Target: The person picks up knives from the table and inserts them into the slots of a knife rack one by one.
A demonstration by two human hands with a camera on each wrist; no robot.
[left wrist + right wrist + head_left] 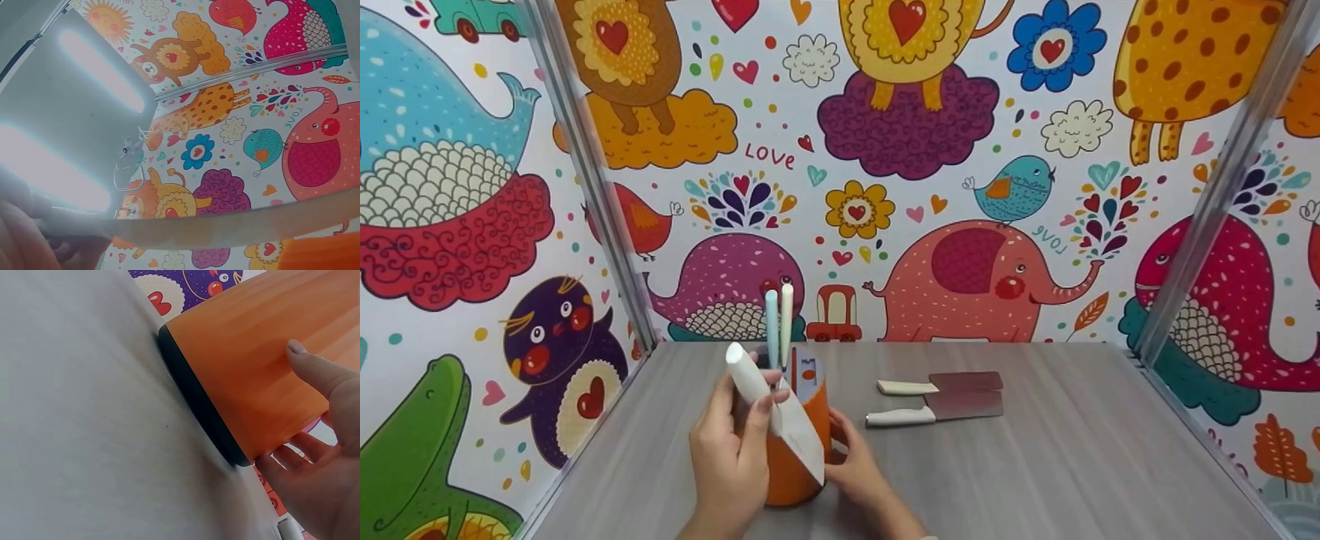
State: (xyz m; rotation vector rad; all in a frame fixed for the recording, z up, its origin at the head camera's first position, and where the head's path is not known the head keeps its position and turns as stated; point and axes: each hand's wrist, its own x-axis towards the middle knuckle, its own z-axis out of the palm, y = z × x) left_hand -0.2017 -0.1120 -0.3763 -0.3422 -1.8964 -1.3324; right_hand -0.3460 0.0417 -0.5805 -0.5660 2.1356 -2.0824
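In the head view my left hand [726, 459] grips the white handle of a kitchen knife [802, 436], its broad blade slanting down to the right in front of an orange knife block [791, 480]. In the left wrist view the knife [236, 228] stretches across the bottom as a pale, narrow band. My right hand [856, 466] holds the block low on its right side. From the right wrist, the thumb and fingers of that hand [320, 461] lie against the orange wall [242, 365], near its black base. A light-blue handle [772, 326] and a cream handle [787, 322] rise from the block's top.
Right of the block, two cleavers lie flat on the grey table [1035, 480]: a cream-handled cleaver [967, 382] farther back and a white-handled cleaver [967, 409] nearer. Printed panels [780, 195] wall in the back and sides, with metal posts [592, 180] at the corners.
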